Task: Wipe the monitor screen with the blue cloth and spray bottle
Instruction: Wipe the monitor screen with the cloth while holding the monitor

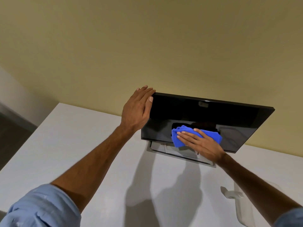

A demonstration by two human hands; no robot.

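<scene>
Pressing flat with straight fingers, the right hand point(200, 141) is laid on the crumpled blue cloth point(180, 136) against the lower screen of the glossy black flat monitor point(229, 115). Its top-left corner is gripped by the left hand point(137, 110). The white plastic spray bottle point(242, 210) is seen on the white tabletop point(82, 145), partly hidden by the right forearm.

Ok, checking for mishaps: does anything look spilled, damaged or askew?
Nothing stands out: the left hand grips the monitor at its top corner, the right hand presses the blue cloth against it, and no spill shows.
</scene>
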